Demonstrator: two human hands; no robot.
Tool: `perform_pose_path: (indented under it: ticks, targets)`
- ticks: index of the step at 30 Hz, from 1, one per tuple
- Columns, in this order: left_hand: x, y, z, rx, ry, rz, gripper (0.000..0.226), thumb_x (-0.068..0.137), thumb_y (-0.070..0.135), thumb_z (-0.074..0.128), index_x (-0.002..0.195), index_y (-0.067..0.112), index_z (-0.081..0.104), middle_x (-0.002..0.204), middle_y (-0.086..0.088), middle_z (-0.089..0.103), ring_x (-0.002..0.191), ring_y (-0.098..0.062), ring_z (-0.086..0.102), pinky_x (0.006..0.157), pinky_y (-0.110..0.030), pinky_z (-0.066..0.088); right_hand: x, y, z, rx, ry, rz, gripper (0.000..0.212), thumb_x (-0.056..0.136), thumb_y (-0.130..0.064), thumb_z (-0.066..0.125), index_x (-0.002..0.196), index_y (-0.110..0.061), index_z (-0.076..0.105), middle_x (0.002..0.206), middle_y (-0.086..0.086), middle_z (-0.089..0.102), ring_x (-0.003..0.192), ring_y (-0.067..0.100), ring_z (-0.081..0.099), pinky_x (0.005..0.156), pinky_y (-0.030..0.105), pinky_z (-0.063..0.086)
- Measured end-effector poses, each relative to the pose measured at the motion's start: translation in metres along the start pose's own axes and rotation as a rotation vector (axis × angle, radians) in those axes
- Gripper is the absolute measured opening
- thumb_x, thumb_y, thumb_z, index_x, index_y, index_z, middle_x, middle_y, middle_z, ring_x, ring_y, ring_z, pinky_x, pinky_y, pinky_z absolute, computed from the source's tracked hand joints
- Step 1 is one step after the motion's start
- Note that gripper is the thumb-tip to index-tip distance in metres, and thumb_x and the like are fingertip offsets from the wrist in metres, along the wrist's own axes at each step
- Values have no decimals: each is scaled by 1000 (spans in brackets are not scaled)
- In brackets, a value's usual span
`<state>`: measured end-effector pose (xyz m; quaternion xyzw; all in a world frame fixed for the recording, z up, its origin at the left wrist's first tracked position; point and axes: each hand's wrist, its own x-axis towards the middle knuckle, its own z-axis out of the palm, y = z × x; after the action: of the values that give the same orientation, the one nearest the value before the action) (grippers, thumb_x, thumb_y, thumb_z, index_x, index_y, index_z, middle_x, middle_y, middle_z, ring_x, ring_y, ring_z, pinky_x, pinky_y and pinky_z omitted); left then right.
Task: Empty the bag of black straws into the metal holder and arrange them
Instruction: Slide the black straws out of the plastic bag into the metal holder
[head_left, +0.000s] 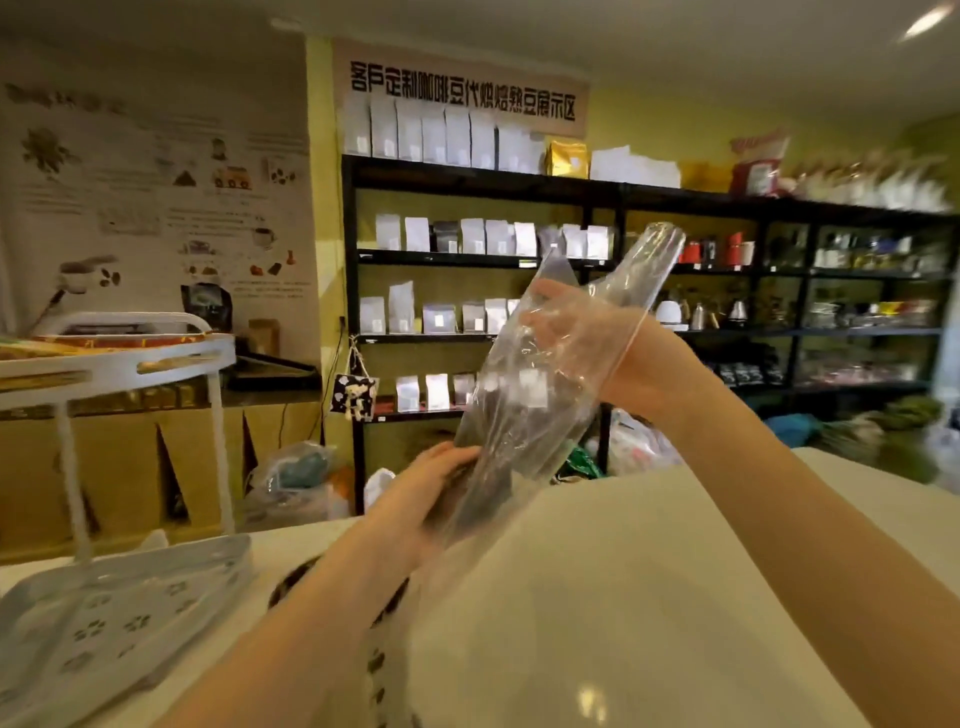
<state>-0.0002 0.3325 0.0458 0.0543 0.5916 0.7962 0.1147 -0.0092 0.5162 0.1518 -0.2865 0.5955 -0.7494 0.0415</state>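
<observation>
Your left hand (434, 486) grips the raised bag (550, 410) at its lower end, steadying the black straws (496, 486) inside. Your right hand (569, 325) reaches in through the mouth, probably to extract them; its grasp is indistinguishable through the plastic.

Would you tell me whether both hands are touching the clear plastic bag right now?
Yes, the left hand grips the lower end of the clear bag, and the plastic covers the right hand up to the wrist.

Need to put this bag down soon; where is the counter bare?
Bare: the white counter between the forearms, below the bag, and the strip beyond the right forearm. Crowded: the left, where the white rack sits beside a dark patterned object.
</observation>
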Motion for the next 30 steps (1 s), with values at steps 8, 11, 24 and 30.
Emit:
perform_pose_path:
  ticks: [8, 11, 24, 30]
  targets:
    - [-6, -82, 45, 99, 166, 19, 49, 78, 22, 66, 122, 33, 47, 119, -10, 57, 99, -28, 58, 83, -42, 55, -104, 8, -73, -67, 228, 223, 31, 91, -6, 45, 119, -12, 56, 90, 5, 75, 80, 14, 71, 65, 23, 58]
    - [-14, -112, 41, 233, 228, 73, 48, 81, 21, 62, 125, 31, 45, 131, -9, 49, 106, -28, 54, 88, -46, 51, -138, 22, -83, -226, 247, 383, 31, 87, -7, 49, 115, -16, 57, 90, -1, 76, 79, 11, 72, 63, 22, 58]
    - [-47, -159, 8, 850, 243, 37, 56, 84, 24, 59, 134, 17, 34, 136, -14, 30, 100, -22, 51, 85, -27, 46, -180, 129, -109, -458, 342, 774, 37, 88, -3, 56, 125, -5, 50, 102, 9, 70, 72, 13, 71, 68, 29, 59]
    - [-59, -167, 8, 891, 253, -9, 55, 87, 30, 54, 136, 17, 32, 142, -16, 23, 119, -31, 45, 99, -34, 40, -191, 163, -94, -666, 511, 786, 54, 78, 6, 64, 127, -3, 43, 81, 13, 68, 55, 16, 64, 52, 26, 55]
